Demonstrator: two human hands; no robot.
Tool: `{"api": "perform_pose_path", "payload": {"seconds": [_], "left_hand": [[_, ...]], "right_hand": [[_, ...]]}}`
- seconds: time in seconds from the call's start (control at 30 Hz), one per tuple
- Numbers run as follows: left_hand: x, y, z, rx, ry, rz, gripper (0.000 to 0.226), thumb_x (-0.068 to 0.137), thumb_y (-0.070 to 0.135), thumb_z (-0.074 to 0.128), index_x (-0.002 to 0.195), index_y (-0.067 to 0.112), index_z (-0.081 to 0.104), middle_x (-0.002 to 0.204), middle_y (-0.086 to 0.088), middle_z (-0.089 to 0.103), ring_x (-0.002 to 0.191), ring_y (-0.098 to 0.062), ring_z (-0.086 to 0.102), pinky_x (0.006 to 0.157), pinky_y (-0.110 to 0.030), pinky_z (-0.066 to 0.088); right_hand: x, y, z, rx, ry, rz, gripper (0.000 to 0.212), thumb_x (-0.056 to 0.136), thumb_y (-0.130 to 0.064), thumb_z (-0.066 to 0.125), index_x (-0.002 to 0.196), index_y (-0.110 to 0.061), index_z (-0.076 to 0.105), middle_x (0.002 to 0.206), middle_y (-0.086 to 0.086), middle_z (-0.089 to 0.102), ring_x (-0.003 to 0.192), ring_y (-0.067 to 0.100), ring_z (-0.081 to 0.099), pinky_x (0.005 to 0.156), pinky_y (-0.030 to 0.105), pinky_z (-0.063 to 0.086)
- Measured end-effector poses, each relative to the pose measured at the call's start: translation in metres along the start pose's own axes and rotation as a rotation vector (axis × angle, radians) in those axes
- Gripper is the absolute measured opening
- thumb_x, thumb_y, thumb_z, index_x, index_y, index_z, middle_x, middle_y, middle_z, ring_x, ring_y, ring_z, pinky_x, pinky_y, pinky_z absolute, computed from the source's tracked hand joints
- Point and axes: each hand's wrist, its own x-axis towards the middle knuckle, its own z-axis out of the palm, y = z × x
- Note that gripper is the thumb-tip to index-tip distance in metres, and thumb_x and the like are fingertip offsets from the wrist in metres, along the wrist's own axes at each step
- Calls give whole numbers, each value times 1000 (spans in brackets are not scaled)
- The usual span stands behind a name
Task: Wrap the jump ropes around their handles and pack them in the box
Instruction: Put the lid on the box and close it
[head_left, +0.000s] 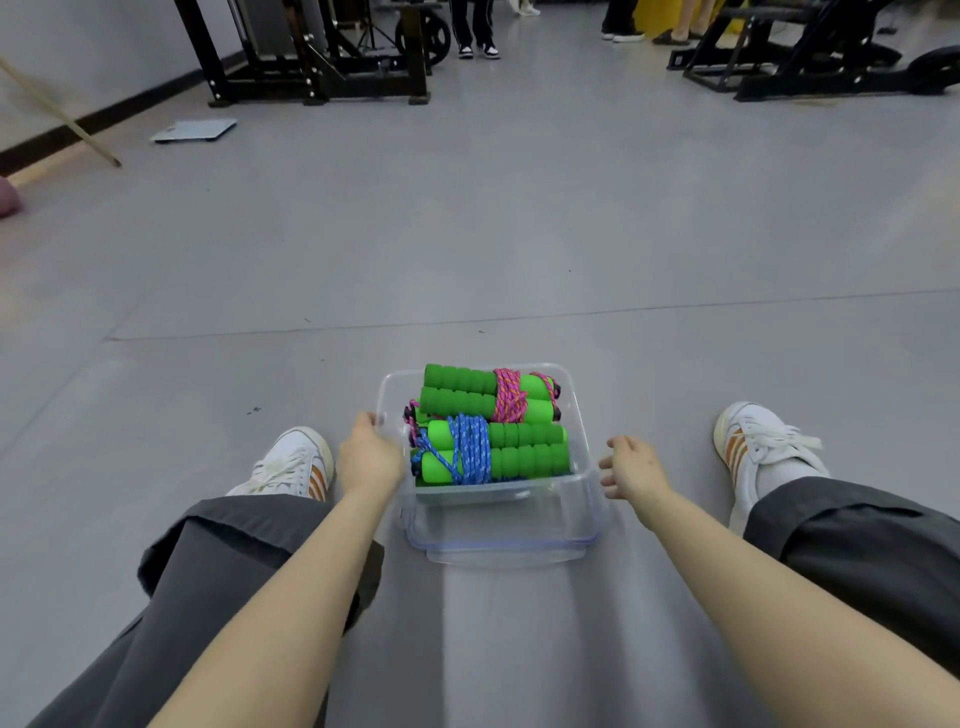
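A clear plastic box (498, 525) stands on the grey floor between my legs. Two jump ropes lie inside it. The far one (488, 392) has green foam handles bound with pink cord. The near one (493, 449) has green foam handles bound with blue cord. My left hand (370, 454) rests against the box's left wall, fingers reaching its rim. My right hand (631, 470) hovers just off the box's right side with relaxed, spread fingers and holds nothing.
My white sneakers (291, 465) (758, 441) flank the box. Black gym machine frames (317, 62) stand far back, with people's feet (478, 49) near them. A flat scale (195, 130) and a wooden stick (62, 119) lie at the far left.
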Motion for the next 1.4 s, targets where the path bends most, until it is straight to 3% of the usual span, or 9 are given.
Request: {"api": "perform_pose_path", "payload": {"seconds": [0.1,0.2,0.27,0.5,0.67,0.77,1.03,1.3,1.4], "left_hand": [[15,-1,-9,-72,25,-37,36,89,0,38,122,7,51,113,-25,60,101,-41,58,85,-44,49],[23,-2,-11,-151,28,-84,36,85,0,38,117,7,51,109,-26,62,97,-43,61,84,-51,51],[26,-4,-11,-152,26,-90,35,85,1,38,117,8,51,108,-26,62,96,-43,61,84,-52,52],[18,-5,-12,-60,25,-48,31,92,3,39,120,6,51,112,-22,60,100,-40,58,82,-43,48],[15,-6,-12,-61,11,-60,32,90,3,39,119,6,52,113,-23,60,100,-41,58,87,-47,50],[14,-7,-12,-77,-10,-83,32,90,3,39,119,7,51,111,-23,60,100,-41,58,86,-48,50],[12,-10,-1,-79,-77,-65,34,86,1,36,116,8,51,106,-24,62,97,-43,61,83,-50,53],[-7,-17,22,-86,-305,-131,30,89,2,42,119,-2,46,118,-27,55,108,-40,55,86,-43,49],[-13,-4,23,136,-273,-14,45,94,25,45,128,-4,43,131,-23,50,118,-36,50,95,-38,43]], "right_hand": [[1,20,6,-249,11,71,18,88,-6,39,80,-6,55,96,22,55,82,28,50,71,32,39],[-7,22,6,-555,108,74,29,88,-9,45,113,-3,58,125,20,50,113,35,51,90,37,44],[-7,23,4,-662,81,81,33,89,-15,45,118,-2,56,129,20,51,118,36,50,94,38,44],[-11,28,6,-398,57,179,14,84,-3,45,93,-2,55,90,18,59,88,33,58,82,38,49],[-7,11,1,18,267,134,19,87,-4,40,103,-3,49,104,19,62,95,36,60,86,42,50],[7,-8,-17,167,389,46,17,88,-25,30,94,-14,40,97,24,63,83,38,63,83,49,52],[-27,-94,-72,83,666,-355,25,99,-20,26,109,-5,43,88,11,53,76,28,46,67,33,32],[-44,-108,-48,-105,622,-631,22,99,-20,35,105,-4,50,96,18,63,83,37,56,63,31,30],[-55,-111,-42,-151,606,-718,21,98,-18,35,103,-4,51,92,15,61,80,35,54,62,30,30]]}}
